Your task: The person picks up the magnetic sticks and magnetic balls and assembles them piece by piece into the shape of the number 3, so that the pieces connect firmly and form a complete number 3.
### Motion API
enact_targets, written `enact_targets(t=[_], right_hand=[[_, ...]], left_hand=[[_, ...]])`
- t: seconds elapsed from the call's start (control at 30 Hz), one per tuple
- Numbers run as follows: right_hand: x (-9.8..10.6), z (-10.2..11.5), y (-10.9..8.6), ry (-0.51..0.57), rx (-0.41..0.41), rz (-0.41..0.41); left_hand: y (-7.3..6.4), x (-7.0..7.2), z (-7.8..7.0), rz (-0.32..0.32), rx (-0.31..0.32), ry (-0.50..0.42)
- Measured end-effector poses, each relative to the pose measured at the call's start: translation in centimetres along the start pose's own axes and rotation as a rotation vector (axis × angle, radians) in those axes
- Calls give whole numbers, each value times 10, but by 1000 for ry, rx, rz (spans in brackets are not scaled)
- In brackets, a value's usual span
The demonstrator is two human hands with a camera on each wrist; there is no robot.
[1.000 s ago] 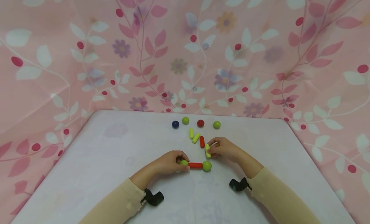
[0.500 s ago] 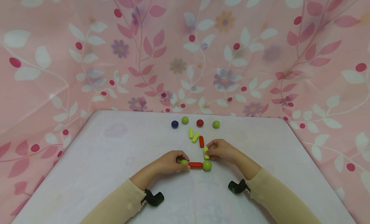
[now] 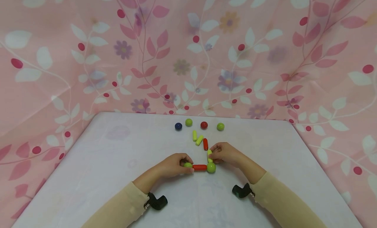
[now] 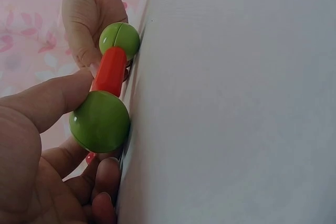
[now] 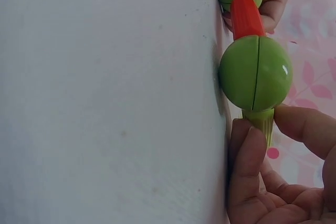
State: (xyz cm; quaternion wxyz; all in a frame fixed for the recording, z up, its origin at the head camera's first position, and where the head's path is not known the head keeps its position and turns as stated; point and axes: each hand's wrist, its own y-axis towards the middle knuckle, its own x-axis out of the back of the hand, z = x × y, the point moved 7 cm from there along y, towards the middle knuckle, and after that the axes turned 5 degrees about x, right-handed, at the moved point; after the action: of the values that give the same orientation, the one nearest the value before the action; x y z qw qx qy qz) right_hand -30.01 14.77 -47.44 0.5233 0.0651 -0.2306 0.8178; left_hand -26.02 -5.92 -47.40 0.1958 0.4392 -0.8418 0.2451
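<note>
A: What fills the frame, biggest first?

B: A pink floral cloth (image 3: pixel 88 51) covers the whole upper half. Below it lies a white table (image 3: pixel 103 175), with two cream sleeves coming in from the bottom edge.

A: And the hands?

B: They meet at lower centre. The left hand (image 3: pixel 173 165) pinches a green ball (image 3: pixel 187 165) at the left end of a red rod (image 3: pixel 199 167). The rod's right end touches a second, larger-looking green ball (image 3: pixel 210 167). The right hand (image 3: pixel 225 152) pinches a yellow rod (image 3: pixel 209 155) whose tip meets the top of that ball, forming a corner.

A: What sits farther up?

B: Just above centre, a row of loose balls: blue (image 3: pixel 178 126), green, red, green. Below them lie two yellow rods and a red one (image 3: pixel 205 144).

A: How might the joining go well?

B: Probably by keeping the left grip steady so the red rod stays flat, and seating the yellow rod squarely on the ball.

A: Any change from a second ago?

B: The yellow rod stood slightly apart then; it has come down onto the ball. The left hand's grip looks unchanged.
</note>
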Motion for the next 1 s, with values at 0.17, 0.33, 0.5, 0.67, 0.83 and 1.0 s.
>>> enact_targets(t=[0.17,0.33,0.5,0.67,0.83,1.0], right_hand=[[-1,-1,0,12,0,6],[-1,0,-1,8,8,7],[1,0,-2,-2,7,5],[4,0,-2,-22,-2,-10],[7,0,-3,-41,-5,-22],[13,2,-4,-92,-9,-41]], left_hand=[[0,-1,1,3,10,-5],[1,0,2,-1,12,-13],[-1,0,0,-3,10,-19],[-1,1,0,-4,16,-19],[-2,1,-2,-6,7,-17],[-1,1,-1,-6,-1,-21]])
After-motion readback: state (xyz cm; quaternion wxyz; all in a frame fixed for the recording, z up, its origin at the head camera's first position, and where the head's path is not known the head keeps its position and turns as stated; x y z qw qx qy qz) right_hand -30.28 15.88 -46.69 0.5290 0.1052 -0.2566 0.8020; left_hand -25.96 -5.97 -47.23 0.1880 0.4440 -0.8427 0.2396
